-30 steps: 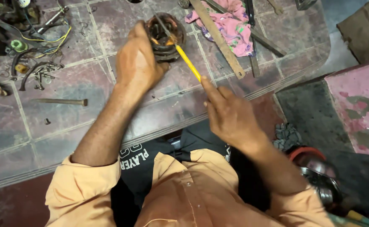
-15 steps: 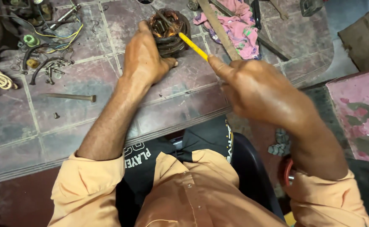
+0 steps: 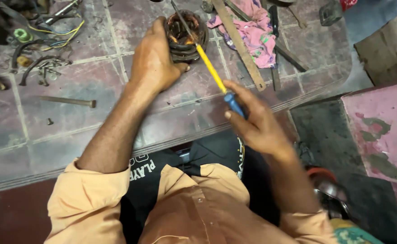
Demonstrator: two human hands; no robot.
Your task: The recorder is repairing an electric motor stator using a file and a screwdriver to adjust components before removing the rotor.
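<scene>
tiled worktop [image 3: 94,131], dusty, scattered tools [image 3: 40,68]

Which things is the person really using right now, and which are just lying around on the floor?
In use:
- left hand gripping the round wound coil
- right hand holding the yellow and blue screwdriver, its tip in the coil

Lying about:
- pink cloth
- long flat metal strip
- metal rod
- yellow wires
- small bolt

Worn maroon tiled worktop [image 3: 72,131], dark floor [image 3: 329,131], dim light.
</scene>
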